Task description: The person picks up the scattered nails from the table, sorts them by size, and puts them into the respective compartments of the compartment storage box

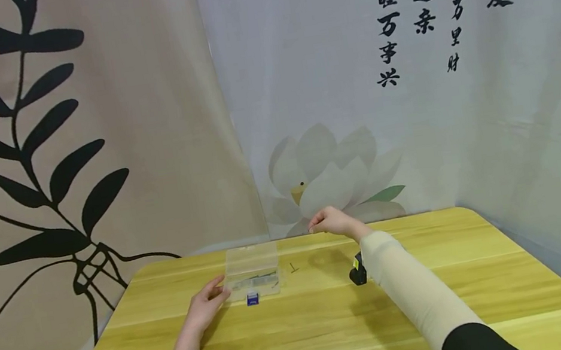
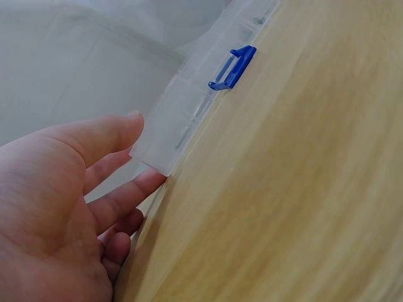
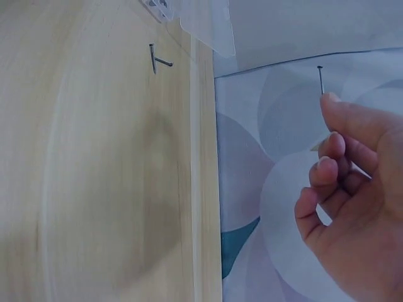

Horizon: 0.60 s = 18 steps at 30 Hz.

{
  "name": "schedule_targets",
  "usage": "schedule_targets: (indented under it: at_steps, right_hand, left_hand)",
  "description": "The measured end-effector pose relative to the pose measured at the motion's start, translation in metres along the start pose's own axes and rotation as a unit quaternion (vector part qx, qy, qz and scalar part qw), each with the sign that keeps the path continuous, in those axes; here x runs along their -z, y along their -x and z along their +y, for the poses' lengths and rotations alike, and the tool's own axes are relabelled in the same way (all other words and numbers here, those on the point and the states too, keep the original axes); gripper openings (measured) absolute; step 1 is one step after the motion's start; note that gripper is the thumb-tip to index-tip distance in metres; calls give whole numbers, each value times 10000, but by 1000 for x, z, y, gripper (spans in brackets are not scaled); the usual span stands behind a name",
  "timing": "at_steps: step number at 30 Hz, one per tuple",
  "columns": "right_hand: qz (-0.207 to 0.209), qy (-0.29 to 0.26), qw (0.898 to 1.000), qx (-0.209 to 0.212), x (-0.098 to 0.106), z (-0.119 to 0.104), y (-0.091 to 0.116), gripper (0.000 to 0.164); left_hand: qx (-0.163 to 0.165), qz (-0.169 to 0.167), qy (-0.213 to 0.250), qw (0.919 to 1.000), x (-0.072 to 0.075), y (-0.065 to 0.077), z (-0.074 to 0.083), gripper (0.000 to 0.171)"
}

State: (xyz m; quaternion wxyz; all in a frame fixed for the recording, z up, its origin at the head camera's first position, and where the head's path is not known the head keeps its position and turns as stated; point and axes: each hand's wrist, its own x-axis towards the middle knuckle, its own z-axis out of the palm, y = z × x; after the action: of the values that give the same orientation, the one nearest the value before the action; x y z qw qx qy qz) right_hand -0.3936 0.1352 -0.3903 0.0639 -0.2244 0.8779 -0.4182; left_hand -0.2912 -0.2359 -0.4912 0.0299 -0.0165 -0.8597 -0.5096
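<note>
A clear plastic box with its lid raised stands on the table, several thin dark nails inside. Its blue latch is on the front side. At the box's left front corner, the left hand holds on, thumb against the side and a finger at the bottom corner. Raised over the table's far edge, the right hand pinches a nail between thumb and forefinger, head pointing away from the fingers. Two nails lie on the wood right of the box, forming a T shape.
A wooden table carries everything. Right behind its far edge hangs a cloth backdrop with plant, flower and writing prints. Black wrist cameras sit at both cream sleeves.
</note>
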Motion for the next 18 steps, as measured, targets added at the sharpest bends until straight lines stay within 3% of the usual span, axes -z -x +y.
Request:
schedule_targets:
  at_steps: [10, 18]
  right_hand:
    - [-43, -38, 10000, -63, -15, -6, -9, 18]
    - [-344, -118, 9987, 364, -32, -10, -15, 17]
  left_hand:
    - [-39, 71, -2, 10000, 2, -1, -1, 51]
    - [-39, 9, 18, 10000, 2, -1, -4, 52]
